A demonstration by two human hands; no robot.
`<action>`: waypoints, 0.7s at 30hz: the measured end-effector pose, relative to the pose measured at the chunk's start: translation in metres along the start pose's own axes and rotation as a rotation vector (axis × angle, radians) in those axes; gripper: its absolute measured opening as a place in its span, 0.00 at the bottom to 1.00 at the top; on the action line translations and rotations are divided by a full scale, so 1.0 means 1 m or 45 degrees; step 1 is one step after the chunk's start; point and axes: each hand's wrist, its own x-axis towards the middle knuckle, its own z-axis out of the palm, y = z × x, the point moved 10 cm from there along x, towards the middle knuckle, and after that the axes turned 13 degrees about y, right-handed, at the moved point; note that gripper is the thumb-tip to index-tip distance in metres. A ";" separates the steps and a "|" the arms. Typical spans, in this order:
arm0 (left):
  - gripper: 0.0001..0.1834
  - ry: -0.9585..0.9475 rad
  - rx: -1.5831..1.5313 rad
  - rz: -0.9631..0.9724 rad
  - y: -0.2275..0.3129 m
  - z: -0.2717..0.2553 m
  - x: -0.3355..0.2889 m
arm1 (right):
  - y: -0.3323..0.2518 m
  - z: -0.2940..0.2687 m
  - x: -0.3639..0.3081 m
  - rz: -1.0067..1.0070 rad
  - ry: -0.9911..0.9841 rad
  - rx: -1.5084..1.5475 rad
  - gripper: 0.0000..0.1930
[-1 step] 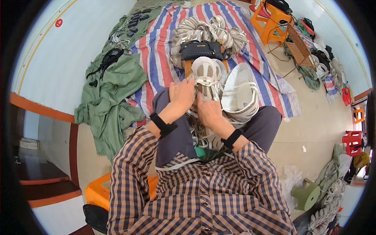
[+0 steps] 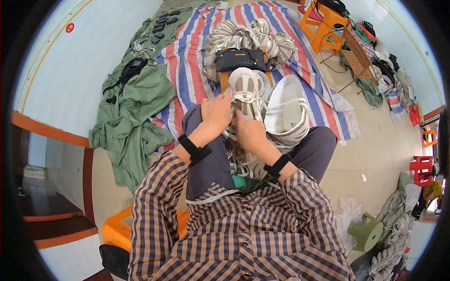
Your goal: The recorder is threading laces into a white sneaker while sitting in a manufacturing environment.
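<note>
A beige and white sneaker (image 2: 248, 84) with white laces stands between my knees, its toe pointing away from me. My left hand (image 2: 217, 113) is closed at its left edge, fingertips pressed together by the laces; I cannot make out whether a lace is between them. My right hand (image 2: 251, 133) is closed on the near end of the same sneaker, index finger reaching up along it and the other fingers partly hidden. Right of it, a white-lined sneaker (image 2: 287, 110) lies with its opening up and loose laces across it. Further sneakers (image 2: 253, 166) show below my hands, between my thighs.
A black woven pouch (image 2: 240, 61) lies just beyond the sneaker, before a heap of similar sneakers (image 2: 234, 35) on a striped sheet (image 2: 187, 65). Green cloth (image 2: 136, 98) spreads at left. An orange stool (image 2: 323, 28) stands far right; a green stool (image 2: 366, 232) is near right.
</note>
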 end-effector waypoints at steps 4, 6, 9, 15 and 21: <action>0.14 0.143 -0.174 0.011 -0.002 -0.007 -0.002 | 0.028 -0.004 0.015 0.245 0.301 0.753 0.10; 0.14 0.148 -0.175 0.028 -0.004 -0.006 -0.003 | 0.042 0.001 0.026 0.427 0.310 1.014 0.11; 0.16 0.146 -0.185 0.066 -0.002 -0.008 -0.006 | 0.035 -0.007 0.041 0.276 0.296 0.768 0.12; 0.18 0.068 -0.147 0.036 -0.001 -0.009 -0.006 | 0.025 -0.010 0.044 0.132 0.251 0.527 0.12; 0.20 0.135 -0.204 -0.032 -0.004 -0.009 -0.003 | 0.017 -0.017 0.045 0.090 0.236 0.413 0.12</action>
